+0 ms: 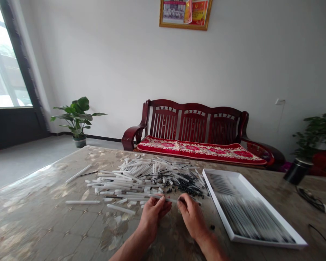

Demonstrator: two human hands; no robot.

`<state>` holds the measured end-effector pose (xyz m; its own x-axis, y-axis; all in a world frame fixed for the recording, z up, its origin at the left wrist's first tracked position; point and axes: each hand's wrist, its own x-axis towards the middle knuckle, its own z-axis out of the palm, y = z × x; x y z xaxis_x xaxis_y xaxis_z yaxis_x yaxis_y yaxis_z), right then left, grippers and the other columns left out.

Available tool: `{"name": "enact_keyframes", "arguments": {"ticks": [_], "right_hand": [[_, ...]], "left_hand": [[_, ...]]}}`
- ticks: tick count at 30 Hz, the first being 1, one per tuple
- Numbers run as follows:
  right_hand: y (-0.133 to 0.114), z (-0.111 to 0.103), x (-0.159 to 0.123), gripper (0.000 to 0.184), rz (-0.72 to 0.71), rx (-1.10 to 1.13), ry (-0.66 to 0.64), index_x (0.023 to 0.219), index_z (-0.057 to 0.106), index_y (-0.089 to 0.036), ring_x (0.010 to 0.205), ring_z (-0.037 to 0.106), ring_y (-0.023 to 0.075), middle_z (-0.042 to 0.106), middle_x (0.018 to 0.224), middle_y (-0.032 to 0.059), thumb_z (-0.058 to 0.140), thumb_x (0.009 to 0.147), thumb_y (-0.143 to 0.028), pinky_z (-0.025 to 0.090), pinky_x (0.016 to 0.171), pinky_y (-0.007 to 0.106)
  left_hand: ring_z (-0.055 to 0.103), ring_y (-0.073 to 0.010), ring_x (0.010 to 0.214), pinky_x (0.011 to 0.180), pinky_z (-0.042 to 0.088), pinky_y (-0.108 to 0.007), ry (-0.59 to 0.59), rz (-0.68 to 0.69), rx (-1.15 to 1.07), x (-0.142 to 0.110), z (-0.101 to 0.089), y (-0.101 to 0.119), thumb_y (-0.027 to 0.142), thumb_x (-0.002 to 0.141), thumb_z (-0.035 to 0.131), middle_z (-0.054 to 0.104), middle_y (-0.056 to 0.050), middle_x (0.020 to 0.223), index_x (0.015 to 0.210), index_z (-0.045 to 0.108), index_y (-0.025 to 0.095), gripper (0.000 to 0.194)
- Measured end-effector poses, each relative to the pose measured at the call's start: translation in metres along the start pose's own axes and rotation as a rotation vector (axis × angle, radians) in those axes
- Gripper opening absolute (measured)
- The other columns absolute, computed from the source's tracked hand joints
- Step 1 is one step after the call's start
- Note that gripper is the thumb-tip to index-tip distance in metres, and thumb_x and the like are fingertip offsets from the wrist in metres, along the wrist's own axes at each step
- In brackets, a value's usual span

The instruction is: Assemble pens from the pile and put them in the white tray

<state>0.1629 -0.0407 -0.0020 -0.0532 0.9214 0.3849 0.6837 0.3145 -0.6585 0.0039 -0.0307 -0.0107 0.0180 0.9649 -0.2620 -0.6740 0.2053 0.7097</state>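
the pen barrel (170, 199) could be slipping out, i think, if the left grip (153, 208) is pinching it too loosely while the right grip (190, 214) is pushing it. the left grip is grasping the barrel with almost no gap; the right one is sitting curled at its right end, but whether it is holding anything, i cannot tell. white barrels (116, 183) are lying beyond both grips.

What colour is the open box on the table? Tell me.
The open box is white; it shows best in the head view, the only one.
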Motion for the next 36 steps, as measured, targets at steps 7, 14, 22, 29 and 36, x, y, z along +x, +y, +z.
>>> {"name": "enact_keyframes", "arguments": {"ticks": [7, 14, 22, 29, 36], "right_hand": [[0.002, 0.003, -0.001, 0.047, 0.062, -0.041, -0.033, 0.071, 0.058, -0.022, 0.056, 0.059, 0.0147, 0.064, 0.06, 0.0009, 0.031, 0.097, -0.05, 0.034, 0.053, 0.023], [-0.002, 0.003, 0.0, 0.053, 0.064, -0.021, -0.018, 0.065, 0.056, -0.022, 0.053, 0.056, 0.0152, 0.061, 0.055, 0.0014, 0.031, 0.096, -0.057, 0.033, 0.054, 0.025], [-0.001, 0.004, -0.001, 0.048, 0.029, -0.012, -0.023, 0.071, 0.057, -0.022, 0.06, 0.058, 0.0159, 0.064, 0.063, 0.0019, 0.035, 0.095, -0.057, 0.034, 0.056, 0.024], [-0.002, 0.002, -0.001, 0.044, 0.048, 0.041, -0.05, 0.074, 0.058, -0.022, 0.059, 0.058, 0.0152, 0.064, 0.063, 0.0011, 0.037, 0.095, -0.053, 0.035, 0.055, 0.023], [-0.001, 0.013, -0.004, 0.052, 0.266, 0.31, -0.12, 0.063, 0.051, -0.022, 0.04, 0.049, 0.0126, 0.055, 0.051, -0.0017, 0.035, 0.09, -0.063, 0.032, 0.039, 0.022]], "left_hand": [[0.07, -0.0146, 0.063, 0.069, 0.059, -0.027, 0.009, 0.003, 0.028, -0.002, 0.0, -0.002, 0.028, 0.058, 0.088, 0.071, -0.001, 0.067, 0.076, 0.062, 0.017, 0.034], [0.07, -0.0149, 0.062, 0.068, 0.058, -0.027, -0.008, 0.007, 0.05, 0.0, -0.001, -0.002, 0.033, 0.053, 0.09, 0.071, 0.0, 0.066, 0.077, 0.062, 0.017, 0.041], [0.07, -0.0149, 0.061, 0.067, 0.057, -0.027, -0.013, 0.004, 0.067, -0.002, -0.001, -0.002, 0.035, 0.052, 0.09, 0.07, 0.0, 0.066, 0.077, 0.061, 0.017, 0.042], [0.07, -0.0152, 0.063, 0.07, 0.057, -0.027, -0.012, 0.012, 0.075, -0.001, -0.002, -0.003, 0.037, 0.056, 0.088, 0.071, -0.001, 0.068, 0.078, 0.062, 0.017, 0.04], [0.068, -0.0144, 0.061, 0.066, 0.056, -0.026, -0.044, 0.069, 0.131, -0.007, 0.001, 0.002, 0.04, 0.053, 0.089, 0.069, 0.001, 0.066, 0.078, 0.062, 0.017, 0.043]]}}
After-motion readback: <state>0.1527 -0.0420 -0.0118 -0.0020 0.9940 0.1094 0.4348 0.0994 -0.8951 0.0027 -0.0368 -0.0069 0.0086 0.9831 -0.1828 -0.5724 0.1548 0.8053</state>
